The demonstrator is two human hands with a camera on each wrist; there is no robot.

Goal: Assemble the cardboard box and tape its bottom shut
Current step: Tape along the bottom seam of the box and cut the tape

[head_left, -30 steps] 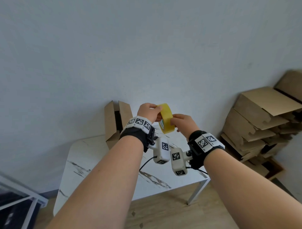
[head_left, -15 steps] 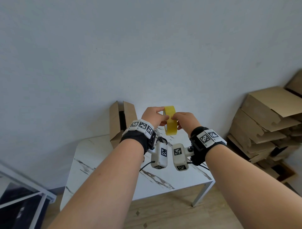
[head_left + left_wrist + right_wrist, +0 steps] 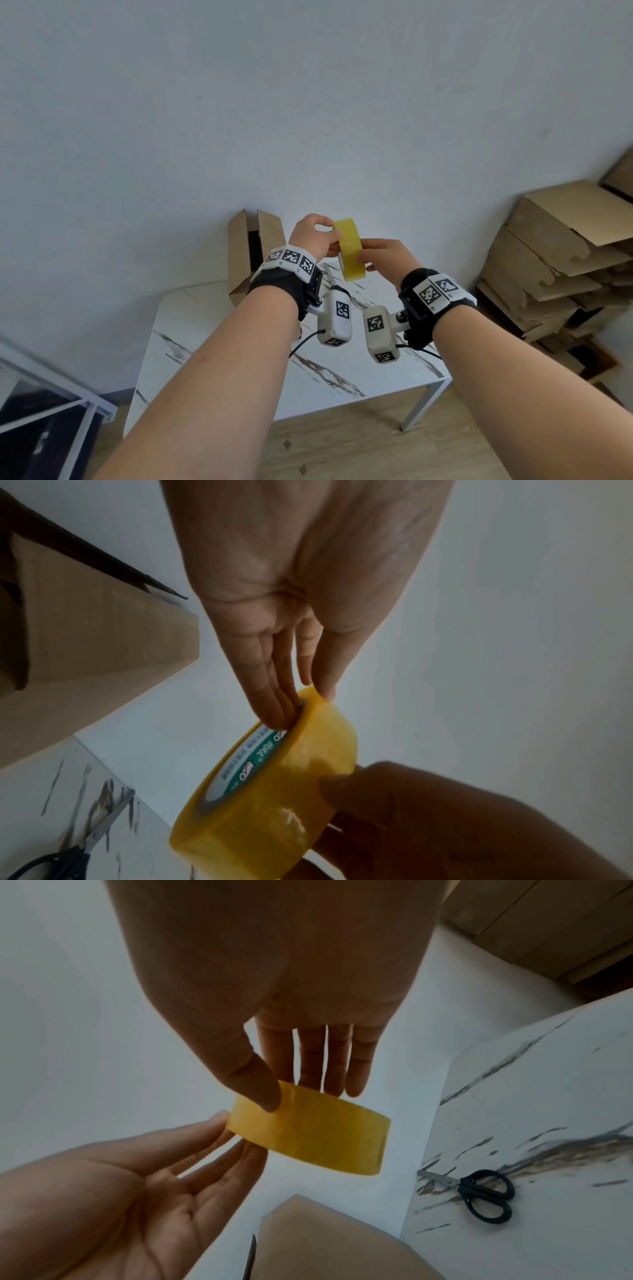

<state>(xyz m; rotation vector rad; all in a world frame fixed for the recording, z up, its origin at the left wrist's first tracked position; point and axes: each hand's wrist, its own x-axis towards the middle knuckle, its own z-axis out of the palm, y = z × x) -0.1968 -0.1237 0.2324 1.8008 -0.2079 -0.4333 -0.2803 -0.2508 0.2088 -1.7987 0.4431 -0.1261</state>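
A yellow tape roll [image 3: 349, 253] is held in the air above the table between both hands. My left hand [image 3: 317, 236] pinches its upper rim, fingers in the core and thumb on the outside [image 3: 298, 693]. My right hand [image 3: 383, 255] pinches the roll's band from the right, thumb on the outer face [image 3: 263, 1093]. The roll [image 3: 274, 785] [image 3: 308, 1137] shows a green and white printed core. The cardboard box [image 3: 253, 253] stands on the table's far left corner by the wall, its flaps open, behind my left wrist.
Black-handled scissors [image 3: 476, 1191] [image 3: 68, 850] lie on the white marble-patterned table [image 3: 222, 359] under the hands. A stack of flat cardboard boxes [image 3: 561, 260] is piled on the floor at the right. A metal frame [image 3: 51, 404] stands at the lower left.
The roll has turned between my hands from slanted to edge-on and back to a slight tilt. My view dropped, so the hands and table sit higher in the frame.
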